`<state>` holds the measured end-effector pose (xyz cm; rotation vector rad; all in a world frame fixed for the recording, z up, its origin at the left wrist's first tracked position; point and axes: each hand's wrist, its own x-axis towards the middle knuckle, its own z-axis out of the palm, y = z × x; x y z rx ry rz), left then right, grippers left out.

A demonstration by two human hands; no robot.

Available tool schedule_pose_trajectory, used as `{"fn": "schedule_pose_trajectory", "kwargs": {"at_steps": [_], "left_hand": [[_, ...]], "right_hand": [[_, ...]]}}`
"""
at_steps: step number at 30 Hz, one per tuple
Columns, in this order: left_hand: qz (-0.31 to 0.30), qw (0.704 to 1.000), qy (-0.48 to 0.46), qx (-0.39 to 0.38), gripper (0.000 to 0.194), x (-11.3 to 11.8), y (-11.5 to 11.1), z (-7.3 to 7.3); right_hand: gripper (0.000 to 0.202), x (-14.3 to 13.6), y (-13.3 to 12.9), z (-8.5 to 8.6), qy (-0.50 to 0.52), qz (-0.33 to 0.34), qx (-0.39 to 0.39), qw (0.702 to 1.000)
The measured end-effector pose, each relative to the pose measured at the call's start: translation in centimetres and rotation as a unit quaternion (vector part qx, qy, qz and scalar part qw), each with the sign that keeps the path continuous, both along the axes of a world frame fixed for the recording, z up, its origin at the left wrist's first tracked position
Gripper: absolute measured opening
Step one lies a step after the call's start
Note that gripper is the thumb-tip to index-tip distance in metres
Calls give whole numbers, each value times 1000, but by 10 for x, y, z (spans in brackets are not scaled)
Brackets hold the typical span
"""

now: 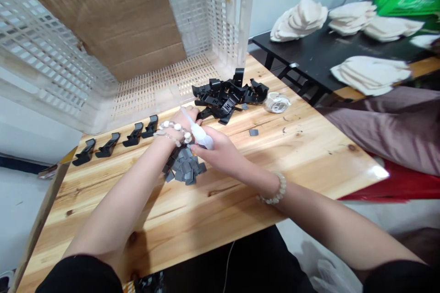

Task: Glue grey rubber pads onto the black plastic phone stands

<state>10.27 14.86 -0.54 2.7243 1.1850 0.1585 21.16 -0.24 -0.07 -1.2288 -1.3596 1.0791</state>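
My right hand is wrapped round a small white squeeze bottle with a long thin nozzle, which tilts up and to the left. The nozzle crosses in front of my left hand, whose fingers are mostly hidden. My left hand is at the near left edge of a heap of black plastic clips; whether it grips one I cannot make out. Below my wrists lies a pile of small grey square pads. Several black clips stand in a row to the left, with grey on their tops.
A large white plastic basket lined with cardboard stands at the back of the wooden table. A roll of clear tape and a single grey pad lie to the right. Beyond, a black table bears white cloth stacks, beside a seated person.
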Motion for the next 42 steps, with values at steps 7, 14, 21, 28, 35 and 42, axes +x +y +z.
{"fn": "schedule_pose_trajectory", "kwargs": {"at_steps": [7, 14, 21, 28, 35, 42], "left_hand": [[94, 995, -40, 22, 36, -58, -13, 19], [263, 929, -249, -82, 49, -128, -65, 42], [320, 765, -461, -317, 36, -156, -106, 41], [295, 617, -556, -473, 28, -134, -130, 32], [225, 548, -575, -564, 16, -121, -150, 17], [226, 542, -471, -658, 33, -112, -167, 12]], "right_hand": [[12, 0, -6, 4, -9, 19, 22, 1000], [11, 3, 3, -11, -168, 11, -9, 986], [6, -4, 4, -16, -265, 67, -2, 962], [9, 0, 6, -18, -144, 37, -44, 988], [29, -3, 5, -10, 231, 64, -163, 957], [26, -11, -3, -16, 167, 100, -133, 972]]}}
